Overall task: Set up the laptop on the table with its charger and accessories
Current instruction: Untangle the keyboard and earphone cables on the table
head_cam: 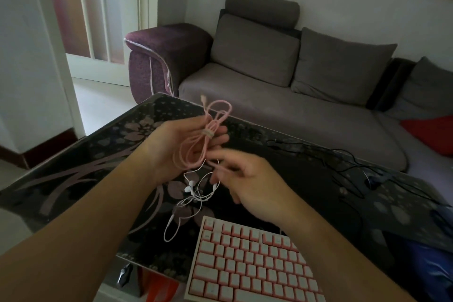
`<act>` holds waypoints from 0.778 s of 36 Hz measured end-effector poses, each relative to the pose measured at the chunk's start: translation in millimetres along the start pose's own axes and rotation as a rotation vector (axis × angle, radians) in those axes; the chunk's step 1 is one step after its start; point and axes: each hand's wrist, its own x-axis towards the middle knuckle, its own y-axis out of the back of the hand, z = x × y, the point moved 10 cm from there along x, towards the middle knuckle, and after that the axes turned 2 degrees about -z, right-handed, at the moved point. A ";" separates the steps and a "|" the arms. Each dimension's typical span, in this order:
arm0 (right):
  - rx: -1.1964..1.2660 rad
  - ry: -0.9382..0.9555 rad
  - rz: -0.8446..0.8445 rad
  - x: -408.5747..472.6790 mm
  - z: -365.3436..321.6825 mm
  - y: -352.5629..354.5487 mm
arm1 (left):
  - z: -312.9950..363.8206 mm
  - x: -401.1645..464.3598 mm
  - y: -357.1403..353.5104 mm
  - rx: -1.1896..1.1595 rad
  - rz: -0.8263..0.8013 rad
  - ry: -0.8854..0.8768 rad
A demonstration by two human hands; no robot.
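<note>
My left hand [176, 144] holds a coiled pink cable [208, 130], bound with a small tie, above the black floral glass table [73, 174]. White wired earphones [193, 191] dangle from the hands, tangled with the pink coil, and trail down onto the table. My right hand [247, 179] is just right of the coil and pinches the thin white earphone wire with its fingertips. A white and pink keyboard [250, 265] lies at the table's near edge. A closed black laptop [294, 179] seems to lie dark behind my right hand.
Black cables [343, 162] sprawl over the right part of the table. A grey sofa [294, 95] with cushions stands behind the table, a red cushion [431, 132] at its right. Something blue [426, 267] lies at the lower right edge.
</note>
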 end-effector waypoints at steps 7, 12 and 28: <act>-0.018 -0.142 -0.037 -1.8 22.5 -0.8 | 21.7 -10.9 28.7 0.700 0.242 -0.142; 0.389 -0.317 0.254 23.8 46.8 25.6 | 11.0 -8.9 20.3 0.953 0.086 -0.006; -0.319 -0.453 -0.017 78.4 80.9 -12.9 | 13.3 1.8 67.1 0.949 0.343 0.086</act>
